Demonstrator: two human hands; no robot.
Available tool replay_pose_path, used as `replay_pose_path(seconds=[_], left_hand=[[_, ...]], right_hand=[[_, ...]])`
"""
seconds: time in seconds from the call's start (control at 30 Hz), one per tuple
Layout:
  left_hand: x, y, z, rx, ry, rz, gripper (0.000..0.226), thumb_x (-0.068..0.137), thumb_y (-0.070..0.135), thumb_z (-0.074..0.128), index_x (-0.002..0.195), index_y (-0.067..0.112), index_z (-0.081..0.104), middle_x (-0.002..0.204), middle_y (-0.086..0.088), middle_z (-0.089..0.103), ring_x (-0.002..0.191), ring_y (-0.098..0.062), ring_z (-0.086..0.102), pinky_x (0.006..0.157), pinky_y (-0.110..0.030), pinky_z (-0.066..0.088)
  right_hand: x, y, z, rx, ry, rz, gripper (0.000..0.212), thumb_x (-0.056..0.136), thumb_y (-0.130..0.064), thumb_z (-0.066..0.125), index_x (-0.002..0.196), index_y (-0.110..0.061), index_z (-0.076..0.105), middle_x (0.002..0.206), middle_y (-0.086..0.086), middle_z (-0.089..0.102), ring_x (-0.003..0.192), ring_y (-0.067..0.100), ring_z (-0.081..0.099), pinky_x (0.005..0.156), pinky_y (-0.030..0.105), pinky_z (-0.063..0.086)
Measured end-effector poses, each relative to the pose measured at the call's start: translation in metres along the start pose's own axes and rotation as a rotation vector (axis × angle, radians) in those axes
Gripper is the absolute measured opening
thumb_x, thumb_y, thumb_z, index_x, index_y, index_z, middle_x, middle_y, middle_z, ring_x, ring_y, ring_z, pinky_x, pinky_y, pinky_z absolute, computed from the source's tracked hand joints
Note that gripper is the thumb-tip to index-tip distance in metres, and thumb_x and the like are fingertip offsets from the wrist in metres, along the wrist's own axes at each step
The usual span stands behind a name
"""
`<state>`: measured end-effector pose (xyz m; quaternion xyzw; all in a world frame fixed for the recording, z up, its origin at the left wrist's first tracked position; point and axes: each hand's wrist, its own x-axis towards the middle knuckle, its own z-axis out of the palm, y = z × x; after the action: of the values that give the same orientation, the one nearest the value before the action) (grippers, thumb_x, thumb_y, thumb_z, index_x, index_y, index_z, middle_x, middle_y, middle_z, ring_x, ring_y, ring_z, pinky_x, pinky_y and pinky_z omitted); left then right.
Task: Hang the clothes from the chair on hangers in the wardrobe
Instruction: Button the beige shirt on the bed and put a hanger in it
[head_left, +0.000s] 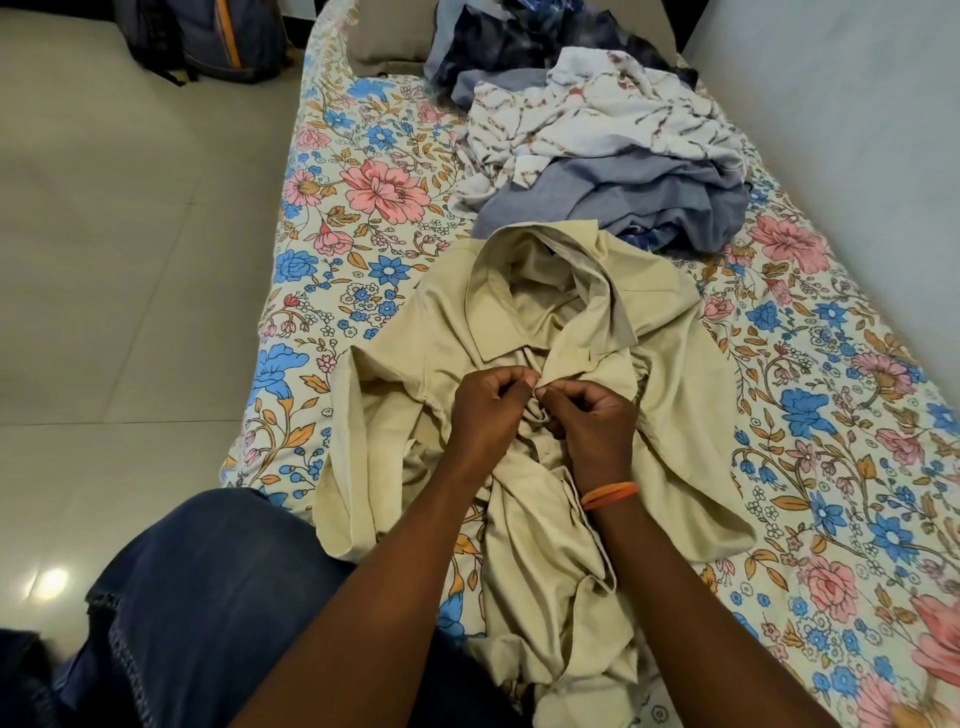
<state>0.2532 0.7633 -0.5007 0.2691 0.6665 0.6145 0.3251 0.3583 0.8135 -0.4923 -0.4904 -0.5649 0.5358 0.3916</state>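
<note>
A beige collared shirt (524, 322) lies spread on the floral bedsheet (363, 208), collar pointing away from me. My left hand (491, 402) and my right hand (592, 415) meet just below the collar, each pinching the shirt's front placket between curled fingers and thumb. An orange band circles my right wrist. No hanger or wardrobe is visible.
A heap of crumpled clothes (613, 150), white patterned, grey-blue and dark, sits farther up the bed. A pillow (395, 41) lies at the head. A backpack (208, 36) stands on the tiled floor at the left. My knee in blue jeans (208, 597) is at bottom left. A wall borders the bed's right side.
</note>
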Motion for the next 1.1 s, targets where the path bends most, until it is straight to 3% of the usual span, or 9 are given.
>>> replay_pose_path(seconds=[0.27,0.43,0.57,0.67,0.83,0.93,1.0,1.07,1.1], left_hand=[[-0.008,0.006,-0.001,0.051,0.05,0.035,0.008,0.086,0.016,0.072,0.085,0.015,0.08,0.072,0.01,0.074,0.072,-0.009,0.071,0.071,-0.028,0.058],[0.001,0.001,0.002,0.204,-0.004,0.075,0.023,0.096,0.017,0.058,0.076,0.022,0.07,0.07,0.009,0.067,0.068,-0.009,0.063,0.065,-0.026,0.045],[0.001,0.0,0.006,0.295,-0.043,0.053,0.021,0.101,0.02,0.05,0.087,0.018,0.066,0.076,0.013,0.059,0.072,0.002,0.054,0.061,-0.013,0.034],[-0.005,0.006,0.009,0.347,-0.001,0.059,0.015,0.099,0.017,0.054,0.093,0.014,0.067,0.082,0.012,0.059,0.078,-0.006,0.057,0.061,-0.008,0.034],[-0.032,0.041,-0.016,0.626,0.007,0.328,0.022,0.09,0.003,0.059,0.109,0.011,0.066,0.107,-0.006,0.062,0.1,-0.024,0.057,0.083,-0.035,0.047],[-0.049,0.067,-0.061,0.913,0.245,0.561,0.036,0.081,0.009,0.07,0.116,0.014,0.064,0.113,-0.01,0.062,0.102,-0.034,0.054,0.082,-0.046,0.047],[-0.06,0.081,-0.094,1.033,0.333,0.297,0.059,0.08,0.028,0.074,0.132,0.015,0.05,0.13,-0.012,0.051,0.117,-0.037,0.045,0.091,-0.049,0.039],[-0.067,0.082,-0.127,1.062,0.23,-0.126,0.08,0.078,0.043,0.077,0.139,0.01,0.037,0.137,-0.015,0.042,0.124,-0.036,0.042,0.094,-0.048,0.039],[-0.069,0.078,-0.142,1.018,0.149,-0.269,0.074,0.079,0.043,0.076,0.133,0.007,0.041,0.132,-0.016,0.047,0.118,-0.034,0.047,0.088,-0.043,0.042]], right_hand=[[-0.001,0.006,0.005,-0.041,0.044,-0.046,0.005,0.079,-0.007,0.08,0.081,-0.011,0.076,0.072,0.01,0.074,0.063,0.016,0.065,0.061,0.031,0.054],[-0.005,0.0,0.005,-0.014,0.023,-0.041,0.006,0.081,-0.012,0.08,0.084,-0.008,0.078,0.063,0.005,0.07,0.052,0.01,0.055,0.051,0.023,0.045],[-0.002,-0.004,0.002,0.025,0.0,0.013,0.005,0.083,-0.004,0.076,0.086,-0.001,0.075,0.067,0.003,0.069,0.052,0.007,0.055,0.051,0.02,0.044],[-0.004,-0.009,0.002,0.055,0.043,0.061,0.007,0.084,0.002,0.071,0.089,-0.003,0.071,0.069,0.007,0.068,0.047,0.01,0.054,0.047,0.023,0.045],[-0.004,-0.002,0.002,-0.056,0.221,0.042,0.017,0.079,-0.01,0.064,0.088,-0.023,0.071,0.083,0.007,0.073,0.066,0.025,0.068,0.065,0.045,0.058],[-0.024,-0.015,0.008,-0.161,0.262,-0.067,0.019,0.079,-0.007,0.063,0.09,-0.022,0.067,0.093,0.006,0.071,0.081,0.022,0.066,0.077,0.034,0.056],[-0.046,-0.031,0.018,-0.204,0.221,-0.254,0.02,0.077,-0.006,0.063,0.092,-0.019,0.066,0.091,0.002,0.067,0.081,0.02,0.063,0.074,0.03,0.051],[-0.066,-0.042,0.029,-0.241,0.076,-0.401,0.02,0.076,-0.009,0.067,0.094,-0.018,0.067,0.089,-0.001,0.065,0.078,0.015,0.061,0.072,0.03,0.052],[-0.074,-0.043,0.033,-0.293,-0.028,-0.448,0.021,0.076,-0.013,0.072,0.096,-0.018,0.067,0.089,-0.003,0.065,0.078,0.013,0.06,0.071,0.029,0.051]])
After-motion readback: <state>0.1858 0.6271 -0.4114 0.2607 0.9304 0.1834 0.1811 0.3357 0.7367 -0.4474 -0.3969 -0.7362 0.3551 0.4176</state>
